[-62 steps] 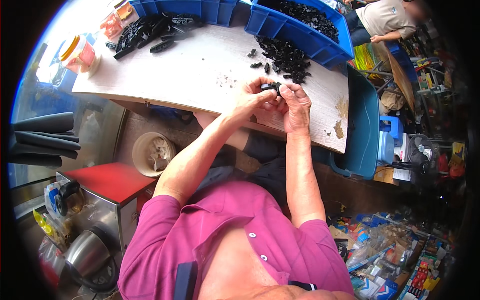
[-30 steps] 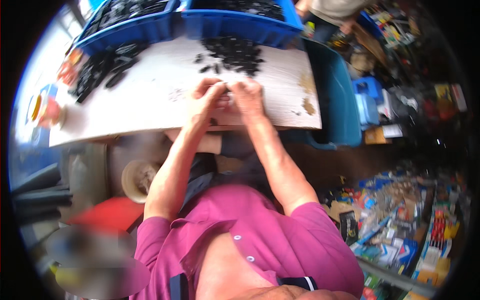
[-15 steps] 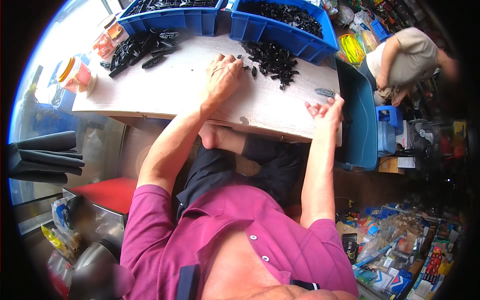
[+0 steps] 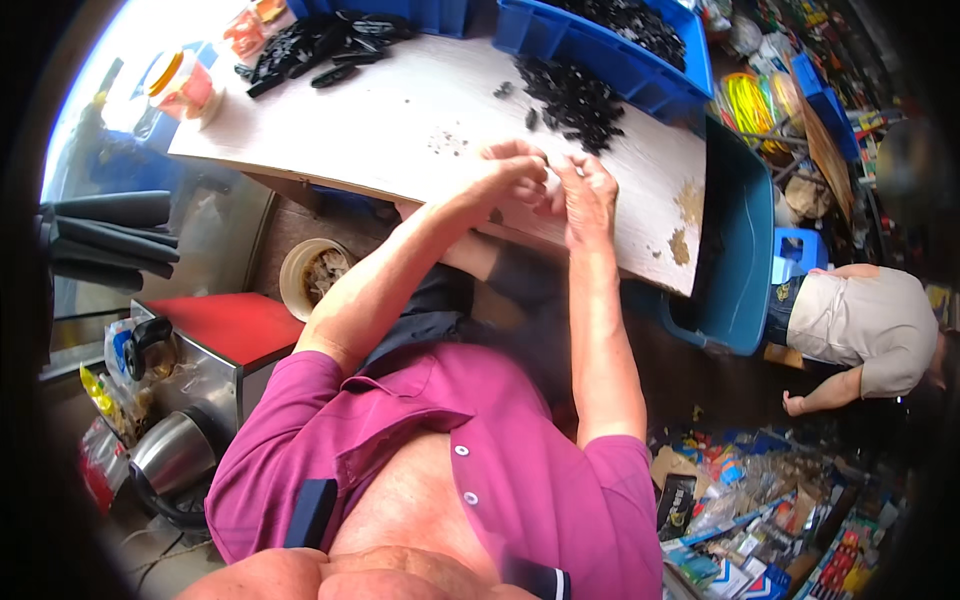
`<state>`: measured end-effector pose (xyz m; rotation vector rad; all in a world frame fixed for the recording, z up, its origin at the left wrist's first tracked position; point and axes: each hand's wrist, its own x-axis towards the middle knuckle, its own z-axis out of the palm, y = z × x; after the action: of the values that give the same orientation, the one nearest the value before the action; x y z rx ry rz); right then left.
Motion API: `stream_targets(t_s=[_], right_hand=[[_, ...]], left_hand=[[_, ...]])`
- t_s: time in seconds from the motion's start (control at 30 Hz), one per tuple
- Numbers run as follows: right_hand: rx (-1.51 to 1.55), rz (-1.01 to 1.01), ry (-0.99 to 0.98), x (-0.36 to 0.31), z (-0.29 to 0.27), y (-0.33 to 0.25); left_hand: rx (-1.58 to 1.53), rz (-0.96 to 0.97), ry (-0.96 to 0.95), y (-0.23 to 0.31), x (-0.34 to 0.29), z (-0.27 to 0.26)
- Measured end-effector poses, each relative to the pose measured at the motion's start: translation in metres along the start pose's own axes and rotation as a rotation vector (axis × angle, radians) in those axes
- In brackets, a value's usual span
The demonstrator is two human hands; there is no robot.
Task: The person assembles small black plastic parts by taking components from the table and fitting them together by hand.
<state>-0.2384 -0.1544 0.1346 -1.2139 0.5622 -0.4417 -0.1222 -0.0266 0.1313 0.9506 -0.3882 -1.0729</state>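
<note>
My left hand [image 4: 517,168] and my right hand [image 4: 588,198] meet above the front part of the pale tabletop [image 4: 380,130]. The fingers of both are bent and pinched together, with the fingertips almost touching. Whatever lies between them is too small or too hidden to make out. Just beyond the hands lies a heap of small black plastic pieces [image 4: 575,105], with a loose black piece [image 4: 531,118] at its near left side. Farther left on the table is a pile of long black plastic parts [image 4: 320,45].
Blue bins [image 4: 600,55] stand along the table's far side. A lidded jar [image 4: 183,85] is at the left end. Against the right end stands a teal tub [image 4: 735,270]; a person [image 4: 860,330] bends beside it. A bucket [image 4: 310,275] sits on the floor below.
Both hands have come together at the middle front. The dark oval part by my right hand no longer shows on the table. The view has shifted; the other person now appears lower and bent over.
</note>
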Motion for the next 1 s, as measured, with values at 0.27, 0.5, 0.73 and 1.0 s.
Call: stream_targets(t_s=[0.27, 0.5, 0.73, 1.0], right_hand=[[-0.038, -0.126, -0.045, -0.017, 0.038, -0.017], [0.013, -0.089, 0.023, -0.008, 0.015, -0.005], [-0.070, -0.081, 0.007, -0.003, 0.015, 0.006], [-0.010, -0.135, -0.005, -0.010, 0.000, 0.005]], left_hand=[[-0.053, -0.021, 0.048, -0.008, -0.010, 0.003], [-0.148, 0.021, 0.102, -0.013, -0.002, -0.001], [-0.107, 0.064, 0.110, -0.010, -0.008, -0.001], [1.478, 0.835, 0.937, 0.054, -0.027, -0.099]])
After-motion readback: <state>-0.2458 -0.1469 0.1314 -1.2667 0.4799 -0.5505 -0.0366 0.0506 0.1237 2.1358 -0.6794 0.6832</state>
